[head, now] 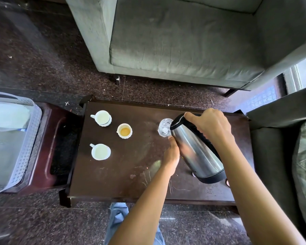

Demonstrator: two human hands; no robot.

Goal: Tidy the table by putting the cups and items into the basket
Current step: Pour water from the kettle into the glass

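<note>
Gripping the steel flask (196, 151) near its black top, your right hand (211, 126) tilts it over the table (131, 174); your left hand (171, 154) cups its side. A glass (163, 127) sits just beyond the spout, three cups (102, 118) well left, the basket (30, 147) farther left.

A grey upholstered fabric sofa (184, 41) stands on the dark speckled stone floor (34, 55) beyond the scratched dark brown wooden tabletop (131, 165), under daylight.
</note>
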